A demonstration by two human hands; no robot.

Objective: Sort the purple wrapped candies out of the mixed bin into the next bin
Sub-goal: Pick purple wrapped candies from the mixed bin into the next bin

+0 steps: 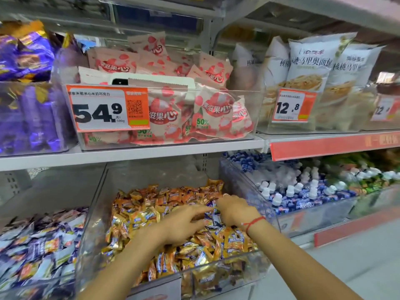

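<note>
One head-worn view looks forward and down, close over the mixed bin (91, 224); edges perhaps motion-blurred.

Both arms reach forward; left hand (183, 224) fingers extended, right hand (234, 210) curled downward, wrists near

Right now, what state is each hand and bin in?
left hand: fingers straight, reaching over the candies, holding nothing visible
right hand: fingers curled down into the candies; grip hidden
mixed bin: piled with orange candies, some purple ones between the hands
next bin: heaped with purple-and-white candies
</note>
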